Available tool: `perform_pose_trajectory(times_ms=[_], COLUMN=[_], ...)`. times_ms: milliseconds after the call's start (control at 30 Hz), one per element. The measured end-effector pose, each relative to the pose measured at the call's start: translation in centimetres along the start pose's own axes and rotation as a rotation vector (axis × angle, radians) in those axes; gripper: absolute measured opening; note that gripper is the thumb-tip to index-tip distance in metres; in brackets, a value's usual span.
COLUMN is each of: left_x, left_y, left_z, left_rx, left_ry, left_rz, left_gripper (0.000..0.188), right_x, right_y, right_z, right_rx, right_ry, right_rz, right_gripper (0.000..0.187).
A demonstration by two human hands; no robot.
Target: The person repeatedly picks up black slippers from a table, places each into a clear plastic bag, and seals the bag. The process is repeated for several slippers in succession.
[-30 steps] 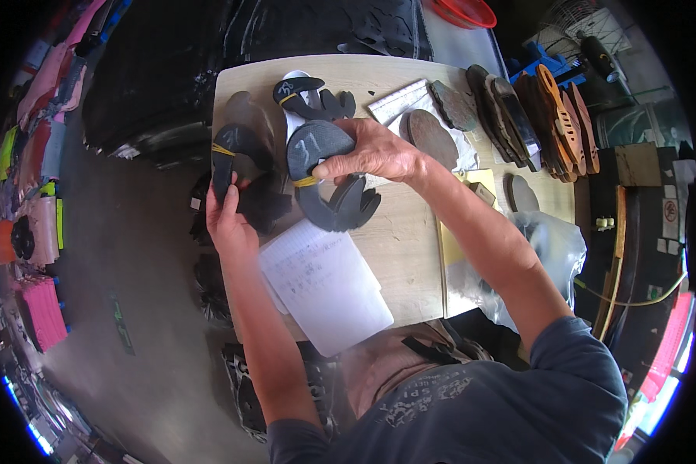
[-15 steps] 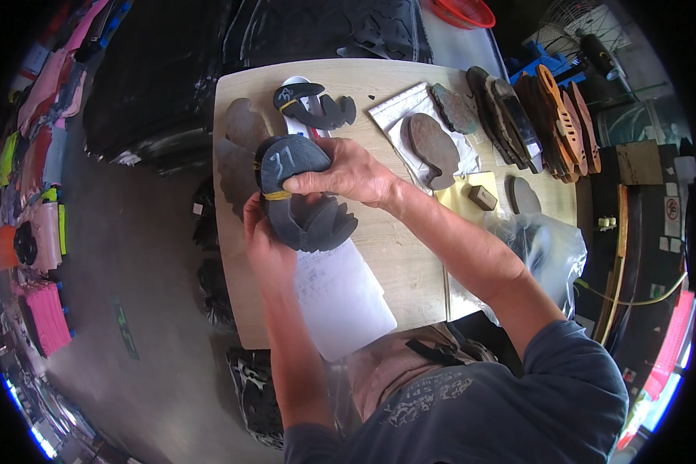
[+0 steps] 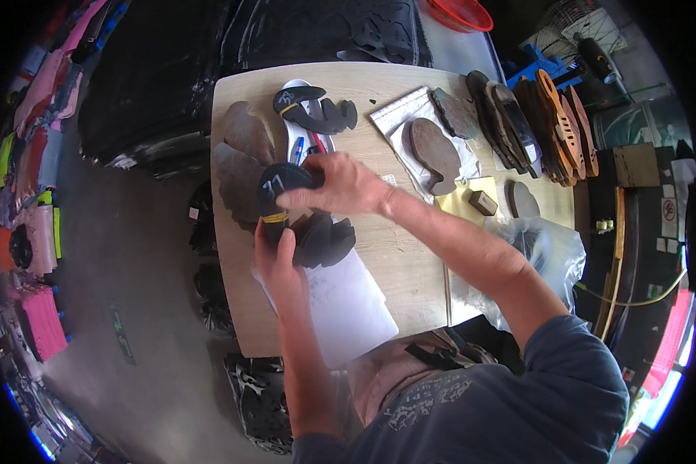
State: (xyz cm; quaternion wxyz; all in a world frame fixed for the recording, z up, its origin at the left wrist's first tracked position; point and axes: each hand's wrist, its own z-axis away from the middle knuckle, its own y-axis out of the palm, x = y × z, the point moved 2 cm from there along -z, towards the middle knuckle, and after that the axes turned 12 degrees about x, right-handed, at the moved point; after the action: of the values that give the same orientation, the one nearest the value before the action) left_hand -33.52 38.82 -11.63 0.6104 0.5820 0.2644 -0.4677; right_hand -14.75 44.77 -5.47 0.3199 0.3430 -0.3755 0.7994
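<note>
Over the left part of the table I hold a bundle of dark, curved flat pieces, bound by a yellow band and chalk-marked on top. My left hand is closed round its near side, just below the band. From the right, my right hand grips the upper end, thumb on the top face; its other fingers are partly hidden. A similar banded bundle lies beyond, partly over a white tray with pens. Under the held bundle's near end are white paper sheets.
Dark flat templates lie at the table's left edge. Right of centre are a brown curved template, a small block on yellow paper and a clear plastic bag. Stacked sole shapes line the far right edge.
The bundle has turned and shifted slightly toward me, uncovering the tray's pens. My left hand has come round to its near side by the band; my right hand has shifted along its top.
</note>
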Motion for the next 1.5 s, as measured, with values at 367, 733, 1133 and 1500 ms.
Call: perform_pose_trajectory(times_ms=[367,733,1133,1500], left_x=[-0.6,-0.1,-1.4,-2.6], left_y=[-2.8,-4.5,-3.3,2.4], left_z=[2.0,3.4,3.7,3.7], left_rx=[0.118,0.077,0.019,0.055], left_ry=[0.073,0.051,0.1,0.137], left_rz=[0.259,0.421,0.324,0.208], left_gripper=[0.064,0.068,0.064,0.067], right_x=[-6.6,-4.9,-4.8,7.9], right_y=[-8.3,-9.6,-10.4,-3.2], right_z=[-13.1,-15.1,-5.7,15.1], right_rx=[-0.428,-0.227,-0.387,0.0], right_ry=[0.096,0.332,-0.036,-0.221], right_rz=[0.605,0.736,-0.008,-0.496], right_gripper=[0.091,0.102,0.056,0.041])
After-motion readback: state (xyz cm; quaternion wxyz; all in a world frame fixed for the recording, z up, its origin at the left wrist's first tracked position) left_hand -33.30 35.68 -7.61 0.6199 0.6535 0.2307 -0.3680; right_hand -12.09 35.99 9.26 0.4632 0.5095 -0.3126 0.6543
